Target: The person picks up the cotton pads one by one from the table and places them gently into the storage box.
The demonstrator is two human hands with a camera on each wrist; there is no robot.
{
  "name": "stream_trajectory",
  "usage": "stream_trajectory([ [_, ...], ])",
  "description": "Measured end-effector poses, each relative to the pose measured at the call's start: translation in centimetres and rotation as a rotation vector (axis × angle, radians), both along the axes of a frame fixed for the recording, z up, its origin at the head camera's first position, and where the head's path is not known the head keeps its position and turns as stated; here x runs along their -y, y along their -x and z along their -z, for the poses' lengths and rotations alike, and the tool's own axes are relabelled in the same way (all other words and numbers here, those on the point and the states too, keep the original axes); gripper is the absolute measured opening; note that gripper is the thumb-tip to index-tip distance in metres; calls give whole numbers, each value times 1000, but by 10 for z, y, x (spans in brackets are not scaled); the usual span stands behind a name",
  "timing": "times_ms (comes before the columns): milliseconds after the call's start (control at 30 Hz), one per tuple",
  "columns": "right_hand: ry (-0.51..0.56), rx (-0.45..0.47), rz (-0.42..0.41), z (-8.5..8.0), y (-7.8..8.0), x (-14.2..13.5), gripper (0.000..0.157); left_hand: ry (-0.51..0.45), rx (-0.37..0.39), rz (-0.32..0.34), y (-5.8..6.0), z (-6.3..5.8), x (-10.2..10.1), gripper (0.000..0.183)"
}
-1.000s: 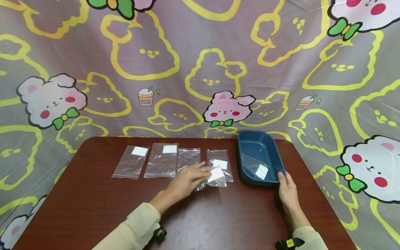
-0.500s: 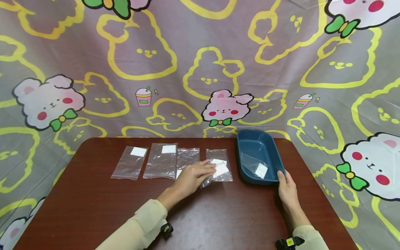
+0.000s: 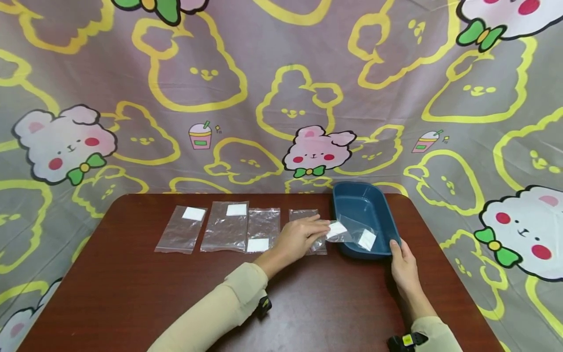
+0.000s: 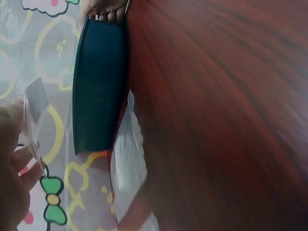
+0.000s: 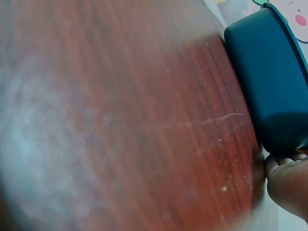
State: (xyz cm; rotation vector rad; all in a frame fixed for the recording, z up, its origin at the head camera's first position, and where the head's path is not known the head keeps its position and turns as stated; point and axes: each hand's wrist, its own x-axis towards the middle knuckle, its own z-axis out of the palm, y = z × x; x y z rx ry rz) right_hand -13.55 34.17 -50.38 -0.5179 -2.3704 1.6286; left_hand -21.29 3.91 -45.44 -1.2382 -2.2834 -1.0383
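Left of the blue tray [image 3: 361,208], the nearest bag [image 3: 320,247] is partly covered by the left hand [image 3: 301,237], which hides its label. In the head view the pinched bag [image 3: 336,231] overlaps the bag lying in the tray [image 3: 367,239]; their clear plastic seems to blend there, and I cannot tell whether they touch. The left wrist view cuts the left hand off at its edge.

Six clear bags show: one inside the tray, one in the left hand at the tray's left rim, and four on the table [image 3: 334,303] to the tray's left. The farthest three of these are the leftmost bag [image 3: 178,234], the wide bag [image 3: 225,230] and the slim bag [image 3: 264,227], each with one white label.

The left arm reaches toward the tray, thumb and fingers pinching the bag. The right hand [image 3: 404,269] grips the tray's near right corner, thumb at the rim.
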Motion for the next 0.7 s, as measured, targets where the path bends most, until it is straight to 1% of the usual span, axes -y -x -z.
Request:
stream_trajectory([
  [200, 0, -3, 15, 0, 2, 3, 59, 129, 14, -12, 8, -8, -37, 26],
  [400, 0, -6, 20, 0, 4, 3, 57, 215, -11, -42, 17, -14, -68, 29],
  [500, 1, 0, 22, 0, 3, 3, 58, 262, -47, -79, 21, -13, -82, 29],
  [633, -4, 20, 17, -2, 2, 1, 59, 338, -69, -144, 23, -12, -104, 29],
  [700, -5, 25, 12, -2, 1, 1, 59, 370, -63, -162, 23, -13, -114, 30],
])
